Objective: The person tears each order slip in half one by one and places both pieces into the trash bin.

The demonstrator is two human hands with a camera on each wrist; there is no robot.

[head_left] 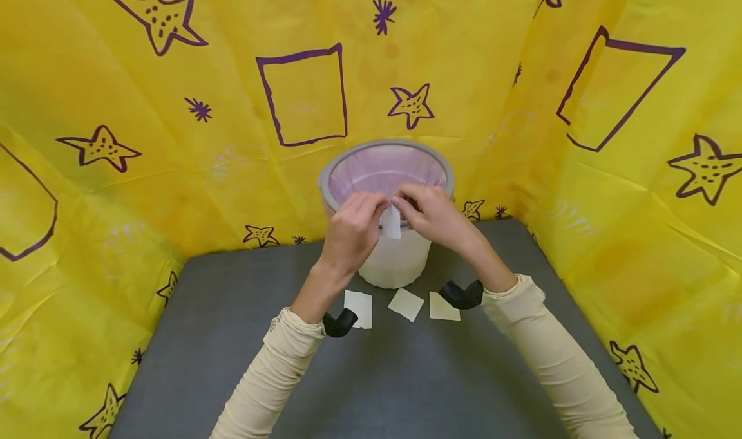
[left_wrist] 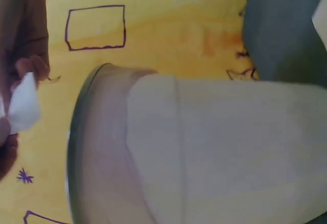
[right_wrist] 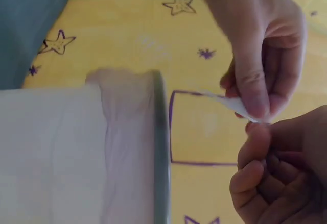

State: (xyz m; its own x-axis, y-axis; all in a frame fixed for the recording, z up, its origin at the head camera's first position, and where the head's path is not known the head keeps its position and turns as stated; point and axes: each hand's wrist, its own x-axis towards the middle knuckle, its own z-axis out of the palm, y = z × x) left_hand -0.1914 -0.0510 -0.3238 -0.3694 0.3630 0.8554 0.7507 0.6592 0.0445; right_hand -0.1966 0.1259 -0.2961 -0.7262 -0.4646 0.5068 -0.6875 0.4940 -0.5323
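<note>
A small piece of white paper (head_left: 391, 224) hangs between both hands, in front of the near rim of a white bin (head_left: 397, 260) with a grey rim. My left hand (head_left: 351, 230) pinches the paper's top edge between thumb and fingers. Close against it, my right hand (head_left: 433, 215) pinches the same edge with its fingertips. The right wrist view shows the left thumb pressed on the folded-looking paper (right_wrist: 239, 106), the two hands' fingertips nearly touching. In the left wrist view the paper (left_wrist: 26, 106) flares out beside the bin's opening.
A pale purple liner (head_left: 371, 165) lines the bin. On the grey table (head_left: 232, 342) before it lie three paper squares: a left one (head_left: 361, 307), a middle one (head_left: 406, 304) and a right one (head_left: 442, 308). Yellow patterned cloth (head_left: 232, 104) walls the table in.
</note>
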